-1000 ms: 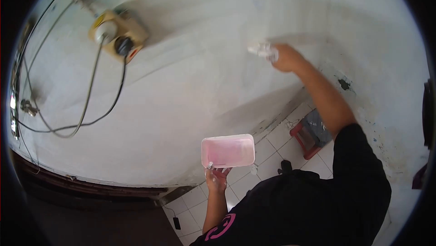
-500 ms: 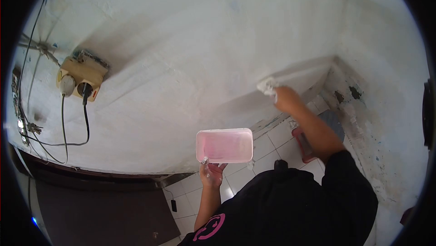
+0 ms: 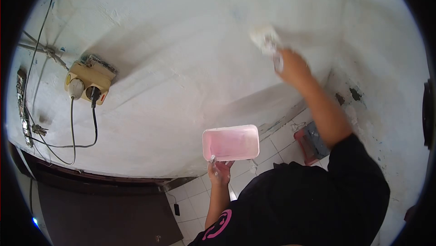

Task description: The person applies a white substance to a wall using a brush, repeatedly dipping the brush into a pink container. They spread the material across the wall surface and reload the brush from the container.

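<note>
Two hands, one item each. Your left hand [image 3: 220,173]: thumb over near rim of one pink tray [image 3: 231,144], fingers partly hidden beneath, spread little; tray rectangular, smooth, round-cornered, low in front of wall [image 3: 181,100]. Your right hand [image 3: 294,69]: fingers curled closed round handle of one white-smeared tool [image 3: 265,39], head blurred, up by wall; contact, cannot tell. Wall chalky, patchy. Two plugs, pale plug [image 3: 76,89] and black plug [image 3: 94,94], in one boxy tan socket [image 3: 86,75].
</note>
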{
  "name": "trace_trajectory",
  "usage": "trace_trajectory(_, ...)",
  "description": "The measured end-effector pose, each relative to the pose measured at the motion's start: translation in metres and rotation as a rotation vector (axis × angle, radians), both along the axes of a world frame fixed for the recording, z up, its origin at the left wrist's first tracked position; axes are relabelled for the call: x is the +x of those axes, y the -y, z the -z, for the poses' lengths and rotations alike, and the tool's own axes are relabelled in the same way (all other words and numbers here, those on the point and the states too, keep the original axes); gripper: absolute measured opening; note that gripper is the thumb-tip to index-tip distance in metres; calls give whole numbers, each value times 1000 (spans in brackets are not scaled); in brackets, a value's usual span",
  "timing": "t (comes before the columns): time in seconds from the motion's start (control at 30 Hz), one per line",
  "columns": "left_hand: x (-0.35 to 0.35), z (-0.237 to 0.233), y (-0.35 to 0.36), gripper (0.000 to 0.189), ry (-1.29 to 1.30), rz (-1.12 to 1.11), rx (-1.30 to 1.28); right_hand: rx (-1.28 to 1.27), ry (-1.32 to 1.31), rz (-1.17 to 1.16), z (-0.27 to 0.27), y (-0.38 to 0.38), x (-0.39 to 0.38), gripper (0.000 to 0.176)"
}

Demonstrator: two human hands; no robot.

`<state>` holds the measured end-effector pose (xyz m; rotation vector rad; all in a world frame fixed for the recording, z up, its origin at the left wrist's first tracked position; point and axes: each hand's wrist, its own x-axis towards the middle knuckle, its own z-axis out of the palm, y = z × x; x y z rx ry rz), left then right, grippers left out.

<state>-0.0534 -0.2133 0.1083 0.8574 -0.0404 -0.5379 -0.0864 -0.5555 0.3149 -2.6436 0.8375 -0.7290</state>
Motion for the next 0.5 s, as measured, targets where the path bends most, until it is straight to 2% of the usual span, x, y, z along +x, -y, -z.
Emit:
trace_trajectory(0.03, 0, 0, 0, 57, -24, 9, -25, 88, 4, -60, 36, 4, -4, 36)
trace_trajectory(0.1, 0, 5, 1, 57, -56, 19, -37, 141, -164, -75, 88, 21, -7, 30)
trace_trajectory(0.2, 3, 10, -3, 57, -43, 40, -3, 123, -114, -192, 79, 52, -12, 31)
trace_trajectory(0.37, 4, 0, 15, 57, 9, 76, 74, -165, 25, -195, -93, 88, -19, 29)
trace_trajectory(0.43, 2, 0, 27, 58, 0, 91, 73, -188, 101, -191, -123, 95, -24, 29)
trace_trajectory(0.5, 2, 5, 29, 58, -11, 106, 71, -127, 273, -19, -134, 91, -28, 31)
